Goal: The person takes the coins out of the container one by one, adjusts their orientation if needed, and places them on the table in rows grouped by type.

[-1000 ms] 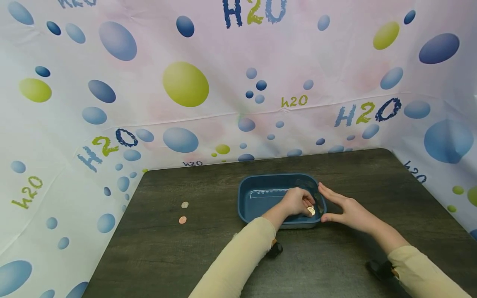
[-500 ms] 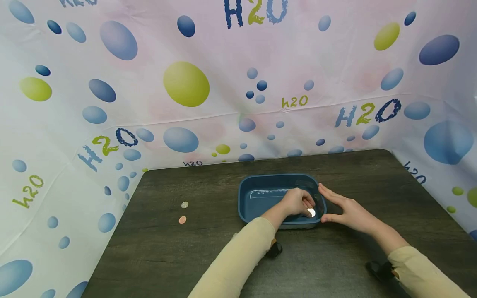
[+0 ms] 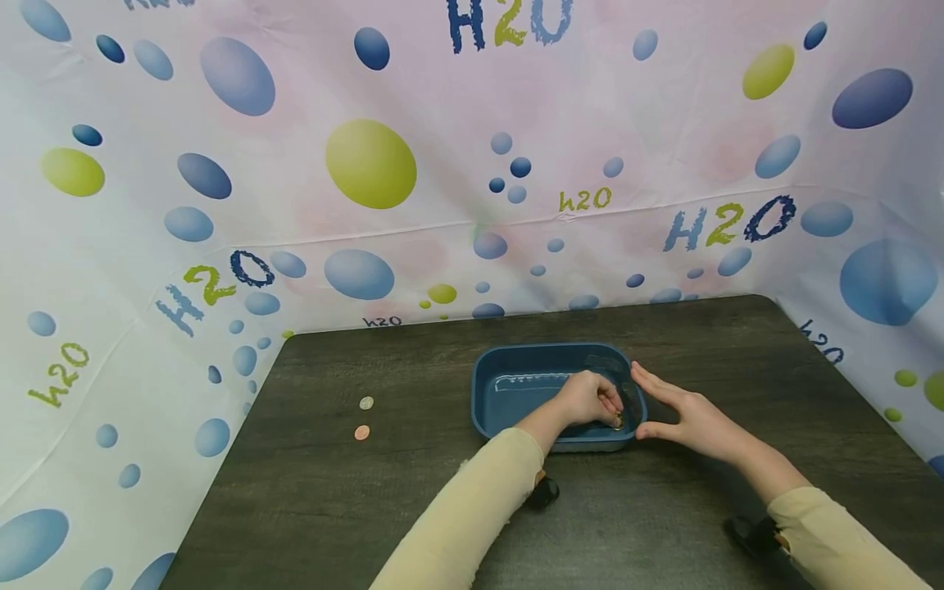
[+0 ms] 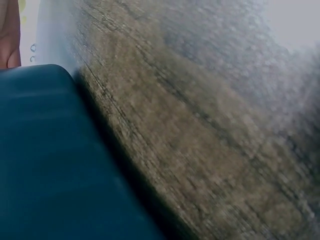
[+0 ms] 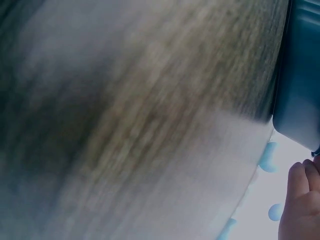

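Note:
A blue plastic tray (image 3: 516, 360) sits on the dark wooden table (image 3: 413, 492). My left hand (image 3: 609, 408) reaches into the tray's right end, fingers curled, pinching a small gold coin (image 3: 617, 421) low near the tray floor. My right hand (image 3: 659, 405) lies outside the tray's right wall with straight fingers along it and the thumb at the front corner. The left wrist view shows the tray's wall (image 4: 50, 160) beside blurred table. In the right wrist view the tray's corner (image 5: 302, 75) and some fingertips (image 5: 300, 205) appear at the right edge.
A silver coin (image 3: 366, 402) and a copper coin (image 3: 361, 432) lie on the table left of the tray. A bubble-printed cloth backdrop (image 3: 369, 164) closes in the back and both sides of the table.
The coin in my left fingers showed a bright broad face before; now it looks smaller and darker, slightly lower in the tray. Both hands stayed where they were.

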A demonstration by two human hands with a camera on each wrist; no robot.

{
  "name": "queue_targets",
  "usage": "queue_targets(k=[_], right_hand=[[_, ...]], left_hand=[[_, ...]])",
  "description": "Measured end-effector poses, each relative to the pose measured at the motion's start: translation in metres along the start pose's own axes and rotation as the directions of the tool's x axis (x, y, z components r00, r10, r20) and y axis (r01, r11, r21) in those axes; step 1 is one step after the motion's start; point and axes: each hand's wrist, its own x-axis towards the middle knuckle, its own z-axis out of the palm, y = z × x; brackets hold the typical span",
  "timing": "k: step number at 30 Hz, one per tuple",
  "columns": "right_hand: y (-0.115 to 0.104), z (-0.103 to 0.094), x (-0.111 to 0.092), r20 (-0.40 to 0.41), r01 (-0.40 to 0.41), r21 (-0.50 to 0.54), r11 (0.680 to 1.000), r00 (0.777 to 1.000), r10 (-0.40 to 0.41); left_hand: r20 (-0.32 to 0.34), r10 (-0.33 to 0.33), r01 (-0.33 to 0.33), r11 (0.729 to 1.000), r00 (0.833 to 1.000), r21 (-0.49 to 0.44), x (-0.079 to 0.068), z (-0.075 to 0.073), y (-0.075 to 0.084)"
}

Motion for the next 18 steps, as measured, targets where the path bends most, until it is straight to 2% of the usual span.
queue_targets(k=[4,11,18], right_hand=[[-0.0011,-0.001,0.0002,0.003,-0.009,0.001,1.0,1.0,0.009],[-0.002,-0.0015,0.0001,0.004,-0.012,-0.005,1.0,1.0,0.012],[-0.0016,-0.0012,0.0005,0.01,-0.018,0.001,1.0,1.0,0.018]], left_hand=[[0.023,0.016,-0.016,1.0,1.0,0.016,-0.0011,-0.0021,0.0009],[0.033,0.01,-0.01,1.0,0.999,-0.017,-0.0015,-0.0034,0.0015],[-0.003,0.007,-0.007,0.992,1.0,-0.124,-0.0043,-0.0051,0.0043]])
